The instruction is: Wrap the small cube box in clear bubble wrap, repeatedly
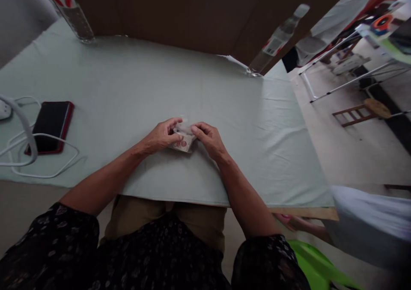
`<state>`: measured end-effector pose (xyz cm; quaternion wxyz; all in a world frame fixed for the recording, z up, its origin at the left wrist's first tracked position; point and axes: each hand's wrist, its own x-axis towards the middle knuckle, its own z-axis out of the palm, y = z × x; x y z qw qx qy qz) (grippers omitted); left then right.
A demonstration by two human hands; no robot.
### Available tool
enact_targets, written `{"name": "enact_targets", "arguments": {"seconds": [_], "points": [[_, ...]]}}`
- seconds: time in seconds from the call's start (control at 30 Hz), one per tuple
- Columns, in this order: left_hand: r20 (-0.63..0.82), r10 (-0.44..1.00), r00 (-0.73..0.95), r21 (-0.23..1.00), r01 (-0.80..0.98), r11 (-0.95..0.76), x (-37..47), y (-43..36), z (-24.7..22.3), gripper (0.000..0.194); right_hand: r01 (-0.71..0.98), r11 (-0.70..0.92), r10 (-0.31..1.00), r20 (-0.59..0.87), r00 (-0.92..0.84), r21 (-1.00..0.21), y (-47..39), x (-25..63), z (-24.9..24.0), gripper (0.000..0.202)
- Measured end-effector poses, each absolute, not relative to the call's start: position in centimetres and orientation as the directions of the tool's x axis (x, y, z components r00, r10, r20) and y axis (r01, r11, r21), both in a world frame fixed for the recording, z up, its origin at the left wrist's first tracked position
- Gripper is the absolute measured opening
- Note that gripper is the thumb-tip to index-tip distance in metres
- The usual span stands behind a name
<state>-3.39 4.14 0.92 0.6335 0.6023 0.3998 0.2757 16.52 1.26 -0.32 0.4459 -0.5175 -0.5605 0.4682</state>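
Over the pale green cloth, near the middle of the table, I hold a small whitish box (184, 143) with reddish-brown round marks on its front. Clear plastic film (183, 127) shows at its top. My left hand (165, 135) grips the box from the left, thumb across its front face and fingers curled behind. At the upper right corner, my right hand (207, 137) pinches with thumb and fingertips, apparently on the film. Whether the film is loose from the box is too small to tell.
A black phone-like device (51, 125) with a red edge lies left among white cables (48, 176). Clear bottles stand at the back left (77, 20) and back right (276, 42) against a brown panel (167, 16). Another person's sleeve (369, 226) is at lower right, near a green stool (314, 264).
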Motion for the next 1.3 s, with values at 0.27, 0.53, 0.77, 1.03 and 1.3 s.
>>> {"name": "enact_targets", "arguments": {"seconds": [0.27,0.53,0.77,1.03,1.3], "points": [[-0.119,0.811,0.574,0.991,0.115,0.064,-3.6,4.4,0.6,0.076,0.032,0.086,0.996,0.085,-0.032,-0.996,4.4,15.2,0.2,0.032],[-0.030,0.863,0.505,0.970,0.224,-0.098,-3.9,4.8,0.1,0.051,0.243,0.305,0.947,0.319,0.023,-0.921,3.2,14.9,-0.4,0.015],[0.061,0.920,0.388,0.903,0.371,-0.216,-3.9,4.8,0.3,0.040,0.535,0.458,0.867,0.491,-0.091,-0.710,2.5,14.2,-0.9,0.009],[0.045,0.913,0.406,0.907,0.366,-0.207,-4.3,5.3,0.3,0.044,0.723,0.632,0.704,0.597,-0.385,-0.278,2.1,15.1,-0.8,0.018],[0.062,0.911,0.408,0.865,0.434,-0.253,-4.7,5.8,0.6,0.041,0.625,0.562,0.803,0.538,-0.256,-0.542,1.5,15.4,0.2,0.019]]}}
